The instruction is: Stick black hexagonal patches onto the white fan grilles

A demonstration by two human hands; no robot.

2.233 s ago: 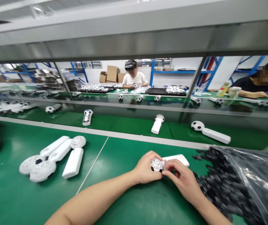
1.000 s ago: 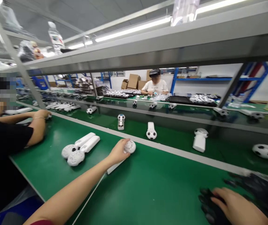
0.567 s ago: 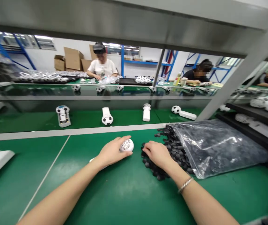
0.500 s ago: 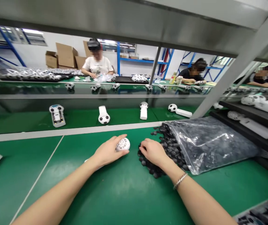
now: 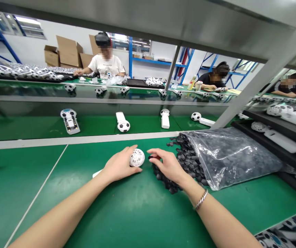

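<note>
My left hand is wrapped round a white handheld fan with a ball-shaped head. The head's openwork lattice faces up, and part of the handle shows under my wrist. My right hand is just right of the fan, thumb and fingers curved together with a small black piece at their tips. Beneath and behind that hand, many loose black pieces form a pile spilling from a clear plastic bag.
Several white fans, one an opened half shell, lie on the green belt beyond the pale edge strip. Black trays with fans are stacked at right. A slanted grey post rises there. A co-worker sits opposite.
My right hand has lifted slightly out of the pile, its fingers now raised toward the fan with a black piece. The fan's head has turned a little in my left hand. Fans on the belt shifted right.
</note>
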